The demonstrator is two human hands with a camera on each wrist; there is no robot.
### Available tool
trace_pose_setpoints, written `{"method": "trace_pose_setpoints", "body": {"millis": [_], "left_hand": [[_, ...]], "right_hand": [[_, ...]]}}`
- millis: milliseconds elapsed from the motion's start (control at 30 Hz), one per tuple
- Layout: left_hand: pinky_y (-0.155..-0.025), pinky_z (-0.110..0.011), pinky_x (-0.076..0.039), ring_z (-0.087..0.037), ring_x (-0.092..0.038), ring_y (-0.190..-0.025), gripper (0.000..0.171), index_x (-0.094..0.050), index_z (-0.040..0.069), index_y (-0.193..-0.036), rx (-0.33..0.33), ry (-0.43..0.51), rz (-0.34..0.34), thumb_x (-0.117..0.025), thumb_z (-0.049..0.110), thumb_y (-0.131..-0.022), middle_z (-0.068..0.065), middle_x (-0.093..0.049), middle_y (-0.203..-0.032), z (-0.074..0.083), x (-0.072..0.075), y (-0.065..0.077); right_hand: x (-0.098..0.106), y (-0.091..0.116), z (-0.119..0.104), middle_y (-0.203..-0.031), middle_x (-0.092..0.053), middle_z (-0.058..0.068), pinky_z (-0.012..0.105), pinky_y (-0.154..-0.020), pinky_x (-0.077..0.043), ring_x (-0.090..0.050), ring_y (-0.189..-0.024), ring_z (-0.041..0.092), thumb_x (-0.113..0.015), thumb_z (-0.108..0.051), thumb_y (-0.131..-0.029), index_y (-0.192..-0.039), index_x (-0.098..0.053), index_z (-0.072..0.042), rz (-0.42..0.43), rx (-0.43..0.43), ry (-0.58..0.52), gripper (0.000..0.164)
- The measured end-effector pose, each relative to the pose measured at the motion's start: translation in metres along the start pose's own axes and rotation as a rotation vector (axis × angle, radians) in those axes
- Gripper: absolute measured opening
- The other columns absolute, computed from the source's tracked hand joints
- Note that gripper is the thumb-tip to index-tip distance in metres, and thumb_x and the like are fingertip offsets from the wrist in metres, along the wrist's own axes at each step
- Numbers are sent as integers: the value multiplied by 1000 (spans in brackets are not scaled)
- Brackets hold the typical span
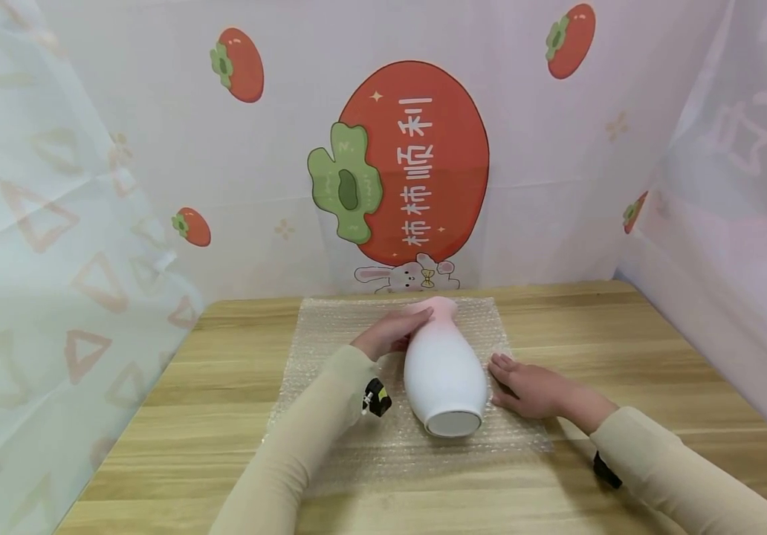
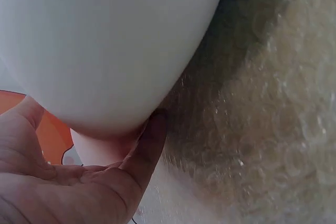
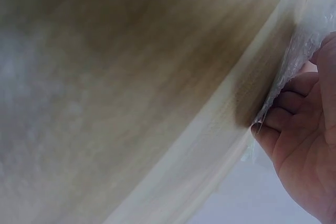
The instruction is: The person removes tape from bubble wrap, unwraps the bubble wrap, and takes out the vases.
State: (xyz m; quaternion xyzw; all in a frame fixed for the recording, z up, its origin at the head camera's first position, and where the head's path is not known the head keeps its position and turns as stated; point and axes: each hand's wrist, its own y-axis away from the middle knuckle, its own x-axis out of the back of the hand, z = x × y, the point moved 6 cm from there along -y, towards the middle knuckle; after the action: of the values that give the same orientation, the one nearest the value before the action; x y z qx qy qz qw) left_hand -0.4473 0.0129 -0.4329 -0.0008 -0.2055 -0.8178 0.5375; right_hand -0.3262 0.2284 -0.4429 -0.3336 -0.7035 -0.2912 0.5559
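Note:
A vase (image 1: 446, 364), white in the body and pink at the neck, lies on its side with its base toward me. Beneath it a sheet of clear bubble wrap (image 1: 319, 342) is spread flat. My left hand (image 1: 390, 333) holds the vase around its neck; the left wrist view shows the thumb and fingers curled about the narrow pink part (image 2: 97, 150). At the sheet's right edge is my right hand (image 1: 534, 390), apart from the vase. In the right wrist view its fingers (image 3: 291, 100) pinch the edge of the bubble wrap.
The wrap lies on a wood-grain table (image 1: 223, 371), with bare wood on both sides. A pale cloth printed with persimmons (image 1: 417, 163) hangs behind the table. Similar printed cloths (image 1: 42, 223) hang along the left and right sides.

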Motion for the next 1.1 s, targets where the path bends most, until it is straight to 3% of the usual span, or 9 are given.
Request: {"method": "trace_pose_setpoints", "body": {"millis": [200,467,767,1100], "left_hand": [[-91,-45,-49,-26,-60,-104,81,-47,6,-141,-38,65,-42,-71,55,-82,-10,-57,-122,0,-7,-3],[-83,-40,-52,-24,-62,-95,75,-50,9,-135,-56,66,-73,-71,57,-81,-9,-60,-114,3,-18,-1],[-96,-41,-43,-24,-52,-112,79,-48,10,-138,-52,50,-43,-70,59,-80,-5,-52,-127,3,-23,1],[-98,-43,-42,-26,-51,-112,90,-40,10,-143,3,42,10,-72,61,-76,-6,-49,-129,0,-23,0]], "right_hand": [[0,0,-1,-144,-32,37,55,-106,-30,-30,-135,48,-56,-30,-99,-138,-39,17,-7,-1,-15,63],[2,0,-1,-143,-33,38,55,-106,-30,-31,-134,48,-58,-28,-98,-137,-40,18,-2,-3,-9,62],[1,-1,0,-143,-34,38,55,-106,-31,-32,-134,48,-57,-29,-98,-137,-40,17,-6,5,-10,63],[0,-2,1,-143,-34,37,55,-106,-31,-32,-134,47,-57,-32,-98,-138,-40,16,-13,1,-20,65]]}}
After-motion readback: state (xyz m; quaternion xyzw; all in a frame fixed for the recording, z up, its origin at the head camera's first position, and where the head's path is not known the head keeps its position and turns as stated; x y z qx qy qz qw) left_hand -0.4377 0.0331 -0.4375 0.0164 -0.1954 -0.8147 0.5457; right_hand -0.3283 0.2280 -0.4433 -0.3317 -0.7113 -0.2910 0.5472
